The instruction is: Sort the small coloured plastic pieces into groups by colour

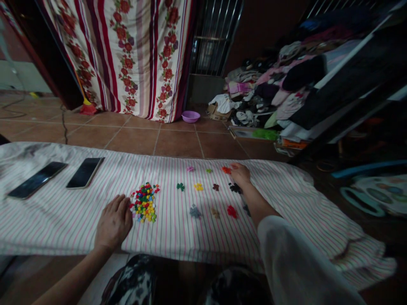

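Note:
My left hand (pixel 114 221) lies flat on the striped cloth, fingers stretched out, its tips against the left edge of a mixed heap of small coloured blocks (pixel 144 203). Farther right, my right hand (pixel 241 173) reaches to a little orange pile (pixel 226 170) with fingers pinched together; whatever is between them is hidden. Single-colour piles surround it: black (pixel 235 187), brown (pixel 216 187), yellow (pixel 199 187), dark green (pixel 180 187), light green (pixel 209 170) and pink (pixel 190 169). Nearer me are grey (pixel 195 211), tan (pixel 215 212) and red (pixel 232 211) piles. My forearm partly covers a dark pile (pixel 246 210).
Two phones (pixel 38 180) lie at the left on the striped cloth (pixel 171 237). Beyond its far edge are a tiled floor, a purple basin (pixel 190 116), a red broom head (pixel 88 109) and a floral curtain (pixel 127 55). Clothes (pixel 270 84) are heaped at the right.

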Tool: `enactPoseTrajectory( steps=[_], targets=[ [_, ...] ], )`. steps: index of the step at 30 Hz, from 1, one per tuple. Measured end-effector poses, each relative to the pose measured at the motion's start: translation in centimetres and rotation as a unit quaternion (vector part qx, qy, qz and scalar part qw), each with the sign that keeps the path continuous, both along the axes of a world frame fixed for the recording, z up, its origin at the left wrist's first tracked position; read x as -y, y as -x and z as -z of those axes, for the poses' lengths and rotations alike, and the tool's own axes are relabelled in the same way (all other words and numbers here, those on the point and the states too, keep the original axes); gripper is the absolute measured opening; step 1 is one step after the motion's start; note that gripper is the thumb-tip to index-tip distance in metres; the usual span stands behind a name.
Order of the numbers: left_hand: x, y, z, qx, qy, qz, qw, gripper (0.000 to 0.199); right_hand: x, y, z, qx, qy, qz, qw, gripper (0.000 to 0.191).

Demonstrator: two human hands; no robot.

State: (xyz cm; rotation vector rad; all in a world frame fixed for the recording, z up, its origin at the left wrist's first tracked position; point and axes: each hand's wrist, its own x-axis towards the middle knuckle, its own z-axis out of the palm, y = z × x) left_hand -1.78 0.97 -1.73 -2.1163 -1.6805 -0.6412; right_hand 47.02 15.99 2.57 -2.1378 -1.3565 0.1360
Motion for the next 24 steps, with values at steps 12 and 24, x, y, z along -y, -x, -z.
enactPoseTrajectory(
  steps=[12, 24],
  targets=[
    [0.0, -0.4, 0.1, 0.023, 0.002, -0.012, 1.000, 0.034, 3.0, 14.5, -2.8, -0.214, -0.082, -0.174, 0.958, 0.028],
    [0.0, -0.5, 0.0, 0.057, 0.016, -0.024, 0.998, 0.032, 8.3, 25.9, -0.2, -0.061, 0.004, -0.353, 0.934, 0.030]
  ],
)
